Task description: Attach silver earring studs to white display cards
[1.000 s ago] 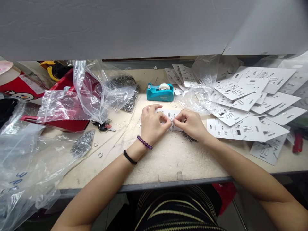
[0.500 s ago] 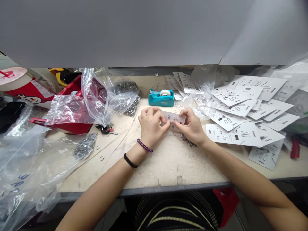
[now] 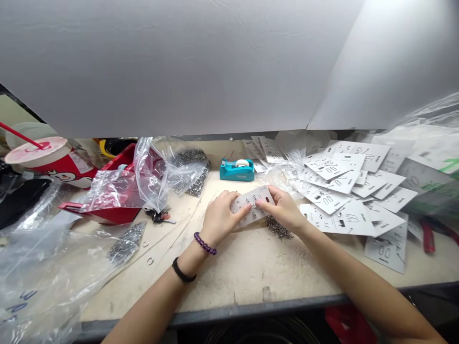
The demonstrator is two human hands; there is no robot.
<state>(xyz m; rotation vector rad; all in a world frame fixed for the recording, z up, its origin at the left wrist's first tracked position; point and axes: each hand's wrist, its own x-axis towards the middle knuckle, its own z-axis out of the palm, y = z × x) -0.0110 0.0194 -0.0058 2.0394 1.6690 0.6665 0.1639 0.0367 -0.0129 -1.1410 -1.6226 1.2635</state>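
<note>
Pale dusty worktable (image 3: 251, 272): white rectangular card (image 3: 251, 196) gripped by my left hand (image 3: 220, 222) and right hand (image 3: 283, 208).
Both hands pinch the tilted card, seemingly to keep its metal-studded face in view; a heap of small grey metal pieces (image 3: 278, 228) lies just beside, within easy reach.
</note>
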